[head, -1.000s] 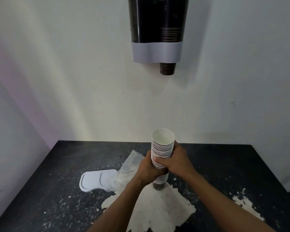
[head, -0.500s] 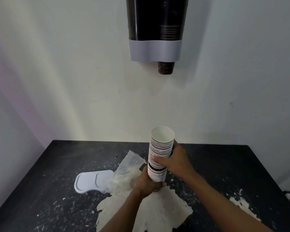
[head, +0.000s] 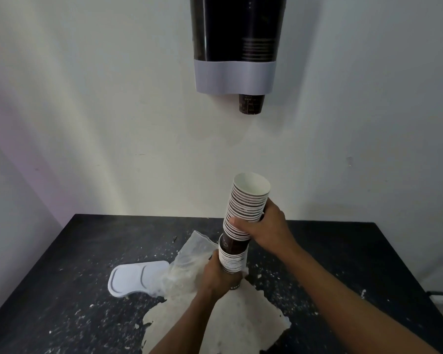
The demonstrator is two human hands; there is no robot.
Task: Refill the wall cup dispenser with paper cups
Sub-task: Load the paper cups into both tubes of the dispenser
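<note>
Overhead, well above both fists, hangs the dispenser (head: 237, 44); the right hand (head: 267, 229) clasps the near-upright upper cups (head: 247, 205), the left hand (head: 219, 274) the lower cups (head: 232, 260).

Black table (head: 62, 290), speckled with white flecks, set against pale wall (head: 87, 111). On table: white lid (head: 136, 278) at left; crumpled clear plastic bag (head: 189, 261) touching lid; peeled patch (head: 241, 318) at near edge.

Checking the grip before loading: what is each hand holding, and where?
Right hand grips the upper cup stack at its lower middle; left hand grips the lower stack near its bottom.
</note>
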